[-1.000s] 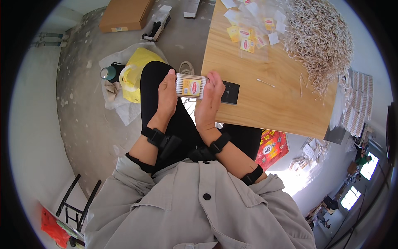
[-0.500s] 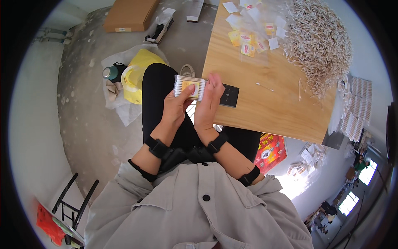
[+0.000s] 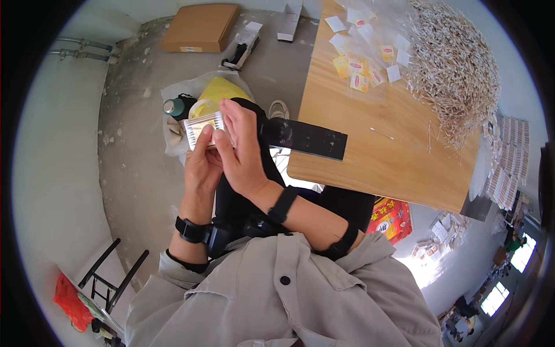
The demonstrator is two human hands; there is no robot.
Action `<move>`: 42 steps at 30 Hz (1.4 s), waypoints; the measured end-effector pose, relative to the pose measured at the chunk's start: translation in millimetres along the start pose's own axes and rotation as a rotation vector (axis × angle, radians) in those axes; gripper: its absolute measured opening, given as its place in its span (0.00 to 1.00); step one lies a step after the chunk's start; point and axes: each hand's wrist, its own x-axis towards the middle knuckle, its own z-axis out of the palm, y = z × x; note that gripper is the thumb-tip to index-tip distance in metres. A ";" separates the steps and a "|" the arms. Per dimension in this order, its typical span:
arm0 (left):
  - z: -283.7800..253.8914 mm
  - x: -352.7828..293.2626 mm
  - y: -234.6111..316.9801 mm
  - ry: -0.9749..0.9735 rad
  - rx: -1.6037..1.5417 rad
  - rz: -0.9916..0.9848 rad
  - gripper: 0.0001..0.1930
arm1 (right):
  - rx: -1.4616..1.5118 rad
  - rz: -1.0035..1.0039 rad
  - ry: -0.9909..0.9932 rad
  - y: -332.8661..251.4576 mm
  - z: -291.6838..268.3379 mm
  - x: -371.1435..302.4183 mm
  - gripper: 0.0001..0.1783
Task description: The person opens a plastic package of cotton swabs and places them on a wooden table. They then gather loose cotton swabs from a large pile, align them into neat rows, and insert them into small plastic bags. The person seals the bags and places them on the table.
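Observation:
A flat clear pack of cotton swabs [image 3: 195, 124] with a yellowish label is held over my lap, left of the table. My left hand [image 3: 200, 170] grips it from below, thumb on the front face. From the right, my right hand [image 3: 243, 147] presses its thumb against the pack's lower part, with its fingers raised along the pack's right side. Both hands are closed on the pack; its underside is hidden.
On the wooden table [image 3: 329, 110] lie a large swab heap [image 3: 457, 75], one loose swab [image 3: 381, 134] and yellow and white cards [image 3: 359, 82]. A dark board [image 3: 312, 139] juts past the table's left edge. A yellow bag [image 3: 222, 88] and a bottle [image 3: 172, 107] stand on the floor.
Both hands have carried the swab pack leftward and slightly toward me, away from the table. More of the dark board now shows. The view has shifted a little.

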 end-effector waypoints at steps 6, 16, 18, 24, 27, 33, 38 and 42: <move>36.6 -25.6 11.1 -0.067 -0.092 -0.072 0.14 | -0.135 0.138 0.028 -54.2 -61.8 12.1 0.10; 90.3 -36.2 -32.3 -0.179 0.035 -0.034 0.13 | -0.170 0.362 -0.037 -89.3 -102.8 -10.4 0.13; 93.5 -38.0 -37.9 -0.210 0.021 -0.052 0.13 | -0.176 0.349 -0.022 -96.7 -109.6 -10.2 0.11; 99.5 -49.6 -62.5 -0.233 0.032 -0.151 0.12 | -0.326 0.377 0.120 -138.7 -135.3 -14.3 0.10; 106.2 -55.1 -68.6 -0.262 -0.055 -0.229 0.10 | -0.302 0.160 0.106 -142.8 -150.2 -29.4 0.11; 107.1 -55.8 -76.5 -0.352 -0.016 -0.246 0.12 | -0.599 0.002 0.038 -156.6 -144.7 -50.5 0.16; 113.5 -61.8 -77.3 -0.380 0.016 -0.227 0.11 | -0.534 0.086 0.106 -150.6 -140.0 -56.8 0.15; 115.6 -64.9 -79.3 -0.352 0.006 -0.243 0.08 | -0.360 0.140 0.149 -140.3 -146.1 -60.0 0.12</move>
